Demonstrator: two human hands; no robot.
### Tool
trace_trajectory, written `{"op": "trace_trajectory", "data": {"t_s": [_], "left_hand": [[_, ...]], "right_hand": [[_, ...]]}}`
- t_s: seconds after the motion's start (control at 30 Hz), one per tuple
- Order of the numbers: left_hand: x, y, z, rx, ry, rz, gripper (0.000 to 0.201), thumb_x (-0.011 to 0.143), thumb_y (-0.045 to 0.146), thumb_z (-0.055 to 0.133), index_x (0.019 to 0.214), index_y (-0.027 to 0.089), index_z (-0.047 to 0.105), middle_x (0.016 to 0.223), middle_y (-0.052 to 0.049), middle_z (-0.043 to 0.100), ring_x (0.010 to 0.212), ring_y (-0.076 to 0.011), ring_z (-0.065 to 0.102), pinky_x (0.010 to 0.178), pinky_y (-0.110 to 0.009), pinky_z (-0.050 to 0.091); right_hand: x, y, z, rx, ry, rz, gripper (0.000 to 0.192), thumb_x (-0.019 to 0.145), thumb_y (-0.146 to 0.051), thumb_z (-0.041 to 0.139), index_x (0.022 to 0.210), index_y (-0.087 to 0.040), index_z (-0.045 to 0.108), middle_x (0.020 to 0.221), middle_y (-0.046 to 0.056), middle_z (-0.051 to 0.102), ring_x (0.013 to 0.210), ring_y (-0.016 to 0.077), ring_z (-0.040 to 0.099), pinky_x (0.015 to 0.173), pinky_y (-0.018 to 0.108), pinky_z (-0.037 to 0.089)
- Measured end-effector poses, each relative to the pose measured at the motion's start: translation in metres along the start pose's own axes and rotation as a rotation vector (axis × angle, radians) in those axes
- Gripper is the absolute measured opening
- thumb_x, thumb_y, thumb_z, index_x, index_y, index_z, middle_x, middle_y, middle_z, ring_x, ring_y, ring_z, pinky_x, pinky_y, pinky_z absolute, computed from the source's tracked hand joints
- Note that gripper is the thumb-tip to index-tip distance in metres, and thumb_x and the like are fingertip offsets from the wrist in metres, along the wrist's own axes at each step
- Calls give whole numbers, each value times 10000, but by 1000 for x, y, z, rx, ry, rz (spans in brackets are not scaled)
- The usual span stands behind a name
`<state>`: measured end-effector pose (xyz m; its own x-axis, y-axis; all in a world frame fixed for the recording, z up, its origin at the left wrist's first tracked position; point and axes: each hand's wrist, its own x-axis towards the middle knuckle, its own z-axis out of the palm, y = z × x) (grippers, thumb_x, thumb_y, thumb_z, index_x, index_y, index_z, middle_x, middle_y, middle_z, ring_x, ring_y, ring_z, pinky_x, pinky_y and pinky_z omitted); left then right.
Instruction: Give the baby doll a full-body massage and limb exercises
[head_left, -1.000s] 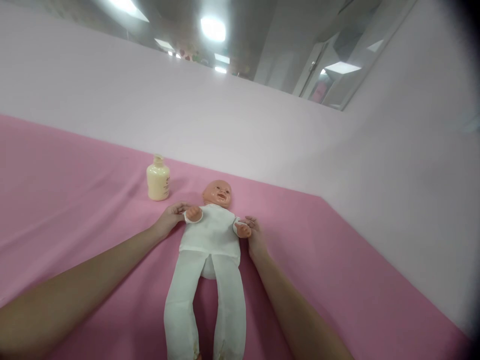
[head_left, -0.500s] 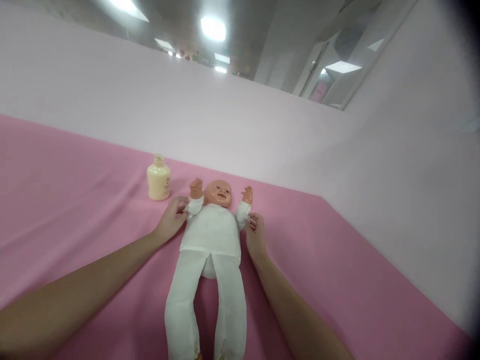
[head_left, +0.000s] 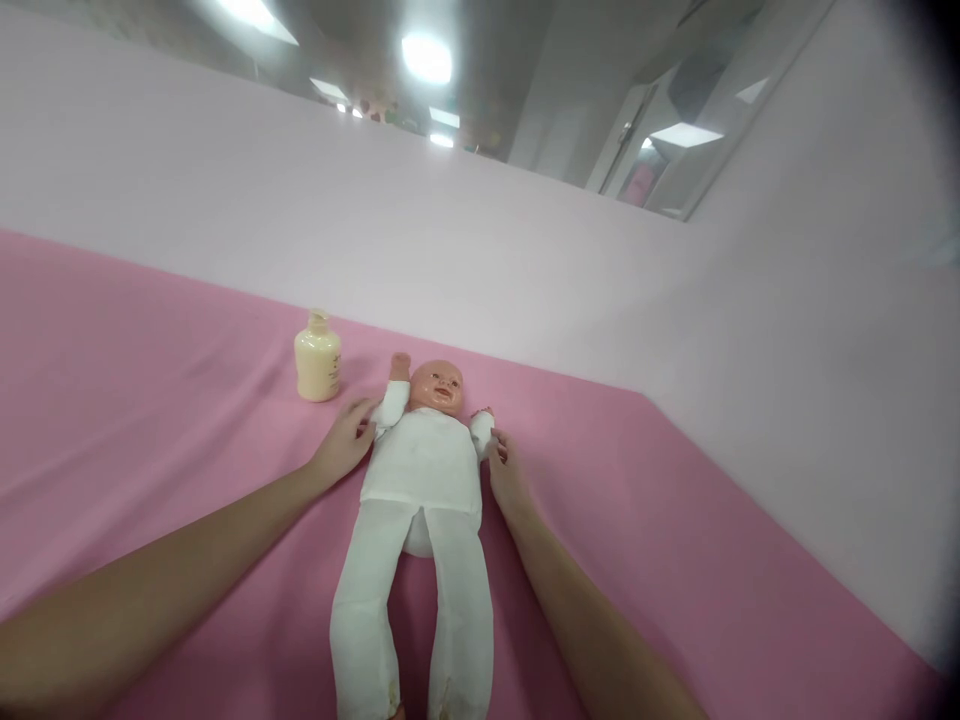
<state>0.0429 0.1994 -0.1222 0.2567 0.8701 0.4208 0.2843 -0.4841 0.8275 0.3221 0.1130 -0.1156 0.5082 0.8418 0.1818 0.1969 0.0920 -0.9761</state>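
A baby doll (head_left: pixel 424 470) in a white suit lies on its back on the pink cloth (head_left: pixel 150 400), head away from me, legs toward me. My left hand (head_left: pixel 343 443) rests against the doll's upper arm on the left side, fingers at the sleeve. My right hand (head_left: pixel 507 470) touches the doll's other sleeve on the right side. The doll's left-side arm points up past its head; the right-side arm lies bent beside the head. Whether my fingers pinch the sleeves is unclear.
A cream plastic bottle (head_left: pixel 317 357) stands upright on the cloth, left of the doll's head. A pale pink wall (head_left: pixel 465 250) rises behind the surface and along the right side.
The doll's arms went from lying over its chest to raised beside the head. Now the right-side arm has dropped lower. My hands shifted slightly at the sleeves.
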Motion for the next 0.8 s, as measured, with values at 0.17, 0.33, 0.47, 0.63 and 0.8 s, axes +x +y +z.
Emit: {"op": "trace_trajectory", "data": {"t_s": [0.17, 0.33, 0.47, 0.63, 0.8], "left_hand": [[2, -2, -2, 145, -37, -75, 455, 869, 288, 427, 1271, 207, 623, 1201, -108, 621, 1202, -300, 520, 1043, -436, 398], [6, -2, -4, 165, -55, -42, 333, 837, 315, 441, 1006, 209, 708, 996, -98, 699, 1014, -313, 587, 921, -412, 429], [7, -2, -3, 89, -44, -59, 228, 793, 364, 505, 813, 219, 679, 835, -67, 695, 848, -275, 593, 804, -361, 437], [6, -2, -4, 155, -64, -109, 226, 779, 408, 541, 666, 215, 578, 674, -28, 618, 664, -226, 525, 643, -328, 373], [5, -1, -5, 79, -89, -168, 235, 787, 387, 528, 837, 187, 641, 799, -33, 665, 746, -240, 582, 683, -338, 427]], "right_hand": [[1, 1, 1, 2, 20, 37, 319, 751, -341, 672, 1062, -270, 678, 1103, 38, 691, 1019, 225, 617, 915, 374, 488], [1, 1, 0, 64, 1, 37, 281, 741, -297, 673, 1021, -287, 678, 1054, 25, 698, 982, 222, 619, 875, 356, 482], [0, -2, 0, 62, -16, 39, 302, 720, -301, 695, 1020, -284, 666, 1043, 20, 692, 947, 221, 617, 847, 353, 476], [-4, -6, 2, 27, -21, 27, 387, 706, -315, 706, 1083, -276, 631, 1079, 26, 682, 951, 211, 619, 851, 355, 489], [-7, -9, 3, 161, -67, 36, 444, 706, -273, 675, 1140, -257, 585, 1119, 33, 697, 1012, 211, 638, 876, 362, 512]]}}
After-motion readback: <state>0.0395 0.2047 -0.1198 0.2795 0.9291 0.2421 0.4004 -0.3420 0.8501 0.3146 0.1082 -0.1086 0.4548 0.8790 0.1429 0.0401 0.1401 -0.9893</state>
